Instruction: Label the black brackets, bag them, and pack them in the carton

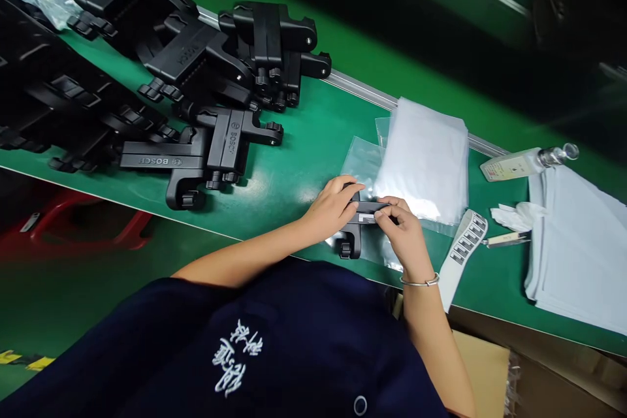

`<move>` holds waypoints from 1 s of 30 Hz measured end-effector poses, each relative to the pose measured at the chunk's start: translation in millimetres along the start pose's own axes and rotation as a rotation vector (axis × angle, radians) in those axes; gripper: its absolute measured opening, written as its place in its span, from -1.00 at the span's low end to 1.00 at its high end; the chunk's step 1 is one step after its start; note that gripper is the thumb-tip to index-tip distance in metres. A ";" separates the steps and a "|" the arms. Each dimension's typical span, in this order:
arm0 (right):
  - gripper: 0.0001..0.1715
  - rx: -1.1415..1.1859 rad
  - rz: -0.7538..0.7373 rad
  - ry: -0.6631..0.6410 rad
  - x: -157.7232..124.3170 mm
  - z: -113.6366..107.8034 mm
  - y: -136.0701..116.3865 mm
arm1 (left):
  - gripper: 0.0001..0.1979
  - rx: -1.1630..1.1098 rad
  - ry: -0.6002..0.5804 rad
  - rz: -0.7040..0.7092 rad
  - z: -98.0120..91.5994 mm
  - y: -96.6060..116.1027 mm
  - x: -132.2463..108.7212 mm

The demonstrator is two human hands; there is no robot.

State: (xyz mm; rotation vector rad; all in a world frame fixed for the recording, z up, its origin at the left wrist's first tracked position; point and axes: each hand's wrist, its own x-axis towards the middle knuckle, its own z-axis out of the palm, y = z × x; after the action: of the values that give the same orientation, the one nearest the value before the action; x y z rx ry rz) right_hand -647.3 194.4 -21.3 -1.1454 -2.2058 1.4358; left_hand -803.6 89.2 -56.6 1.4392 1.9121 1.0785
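A black plastic bracket (356, 233) with a knob at its near end lies in front of me, on or just above clear plastic bags. My left hand (330, 209) grips its left side, thumb and fingers closed around the body. On its upward face sits a small white label (366, 217). My right hand (402, 230) is closed at the bracket's right end, its thumb at the label's edge and its fingers along the far side. The fingers partly cover the bracket.
Several black BOSCH brackets (189, 52) are piled on the green table (294, 144) to the left. Ahead lies a stack of clear bags (424, 157). On the right are a label strip (463, 251), a bottle (512, 164), a knife (507, 240), crumpled tissue (519, 215) and white sheets (582, 248).
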 end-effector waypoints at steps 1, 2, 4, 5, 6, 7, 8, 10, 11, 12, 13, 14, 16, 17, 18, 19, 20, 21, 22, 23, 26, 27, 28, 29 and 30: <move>-0.78 -0.003 -0.001 -0.001 0.1 -0.1 -0.3 | -0.62 -0.001 0.001 -0.001 0.0 0.0 0.0; -0.78 -0.006 -0.003 -0.002 0.2 -0.2 -0.5 | -0.62 -0.004 0.001 -0.003 -0.2 0.1 0.0; -0.77 -0.009 -0.003 -0.006 0.4 -0.2 -0.8 | -0.62 -0.008 -0.002 -0.009 -0.7 0.8 -0.2; -0.77 -0.009 -0.001 -0.007 0.4 -0.2 -0.7 | -0.62 -0.010 -0.004 -0.012 -1.0 1.2 -0.3; -0.77 -0.009 0.000 -0.008 0.4 -0.3 -0.6 | -0.62 -0.010 -0.006 -0.015 -1.4 1.7 -0.5; -0.76 -0.009 0.000 -0.010 0.4 -0.3 -0.5 | -0.62 -0.010 -0.007 -0.016 -1.6 2.1 -0.5; -0.76 -0.010 -0.002 -0.013 0.4 -0.5 -0.4 | -0.62 -0.009 -0.007 -0.017 -1.7 2.3 -0.5; -0.76 -0.014 -0.007 -0.017 0.1 -0.6 -0.6 | -0.62 -0.006 -0.004 -0.016 -1.3 2.5 -0.3; -0.77 -0.022 -0.011 -0.015 -0.1 -0.5 -1.0 | -0.62 -0.004 -0.004 -0.015 -0.8 2.3 -0.1; -0.77 -0.034 -0.015 -0.010 -0.3 -0.3 -1.6 | -0.62 -0.003 -0.005 -0.015 -0.4 2.2 -0.1; -0.77 -0.052 -0.022 -0.002 -0.6 0.1 -2.3 | -0.62 -0.001 -0.005 -0.015 -0.1 2.0 -0.2; -0.77 -0.073 -0.030 0.006 -0.9 0.7 -3.1 | -0.61 0.000 -0.001 -0.012 -0.3 2.0 -0.6; -0.78 -0.112 -0.046 0.021 -1.4 2.7 -5.1 | -0.59 0.006 0.032 0.017 -3.0 2.2 -2.6; -0.78 -0.127 -0.052 0.025 -1.7 3.9 -6.1 | -0.59 0.014 0.048 0.051 -5.6 2.4 -4.2; -0.78 -0.138 -0.058 0.027 -1.9 5.0 -6.9 | -0.61 0.025 0.044 0.102 -9.2 2.5 -6.0; -0.78 -0.147 -0.063 0.028 -2.2 5.8 -7.6 | -0.63 0.040 0.008 0.164 -13.6 2.3 -7.8; -0.78 -0.155 -0.068 0.031 -2.5 6.0 -7.9 | -0.66 0.053 -0.058 0.225 -18.5 1.8 -9.4; -0.77 -0.164 -0.072 0.029 -3.1 5.1 -7.6 | -0.69 0.061 -0.142 0.276 -23.5 0.9 -10.4; -0.76 -0.174 -0.077 0.024 -3.8 2.8 -6.5 | -0.72 0.058 -0.222 0.314 -28.5 -0.4 -10.7; -0.76 -0.179 -0.082 0.009 -4.8 -0.8 -4.7 | -0.73 0.044 -0.278 0.336 -33.1 -1.9 -10.1; -0.79 -0.124 -0.104 -0.070 -8.6 -18.5 5.3 | -0.74 -0.017 -0.302 0.379 -42.2 -4.4 -2.8; -0.67 -0.116 -0.117 -0.108 -9.8 -24.8 9.2 | -0.75 -0.013 -0.307 0.404 -43.0 -3.3 1.1; -0.54 -0.128 -0.133 -0.143 -10.9 -30.1 12.8 | -0.76 0.011 -0.322 0.432 -42.5 -1.0 5.3; -0.44 -0.162 -0.148 -0.171 -11.7 -34.1 15.7 | -0.75 0.056 -0.345 0.460 -40.6 2.7 9.4; -0.40 -0.211 -0.163 -0.188 -12.2 -36.4 17.6 | -0.74 0.114 -0.368 0.485 -37.7 7.5 13.0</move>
State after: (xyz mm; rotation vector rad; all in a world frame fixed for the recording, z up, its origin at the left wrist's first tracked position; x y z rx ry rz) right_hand -609.4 212.4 -16.9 -0.8966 -2.5658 1.3168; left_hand -832.9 91.6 -28.6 2.0713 1.4189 0.8292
